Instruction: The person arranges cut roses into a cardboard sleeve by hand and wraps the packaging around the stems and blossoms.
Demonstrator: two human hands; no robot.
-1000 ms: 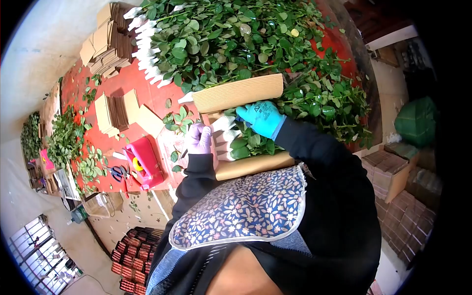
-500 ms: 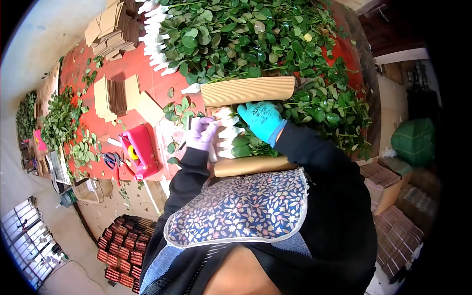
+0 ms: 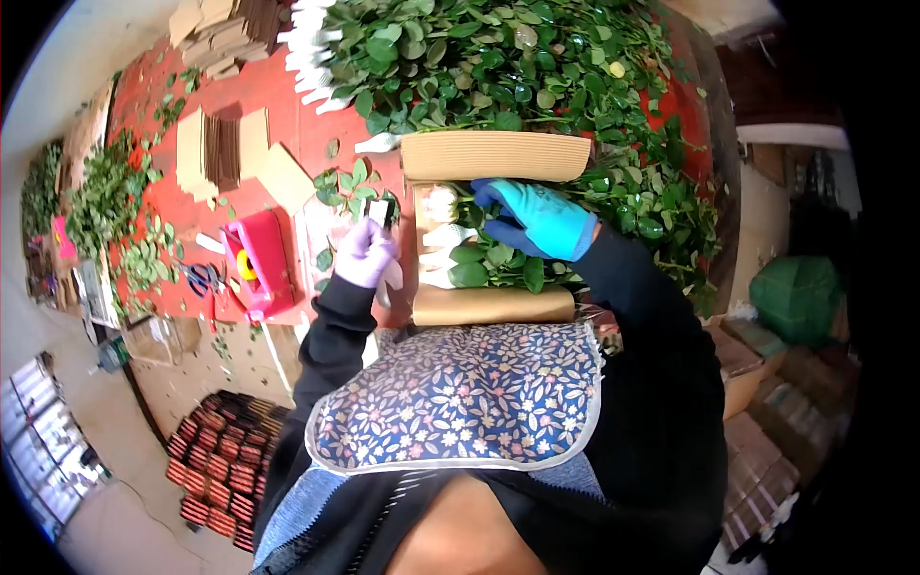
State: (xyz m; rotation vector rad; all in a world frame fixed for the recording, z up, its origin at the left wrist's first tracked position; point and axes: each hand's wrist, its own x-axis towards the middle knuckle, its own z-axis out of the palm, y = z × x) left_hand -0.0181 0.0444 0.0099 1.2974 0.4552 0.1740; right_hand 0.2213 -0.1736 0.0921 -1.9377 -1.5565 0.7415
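My left hand (image 3: 367, 254), in a lilac glove, is closed around a small black-and-silver tool (image 3: 378, 212) whose exact kind I cannot make out. My right hand (image 3: 539, 220), in a blue glove with dark blue fingers, hovers over green stems, thumb and fingers apart. Left of it lies a pale rose head (image 3: 441, 205) without a net. Below that, several flower heads in white net sleeves (image 3: 448, 236) lie in a row with their leaves (image 3: 470, 275). Corrugated cardboard (image 3: 495, 156) rises behind them, and its smooth brown edge (image 3: 494, 306) folds up near my apron.
A large heap of leafy stems (image 3: 498, 67) fills the back of the red table (image 3: 287, 105). At left stand cardboard pieces (image 3: 196, 158), a pink tape dispenser (image 3: 261, 264) and scissors (image 3: 203, 279). Black-and-red bundles (image 3: 225, 460) are stacked below.
My left hand has moved left off the cardboard edge, with the black-and-silver tool now showing. My right hand has shifted right and turned, its fingers now parted, uncovering the rose head.
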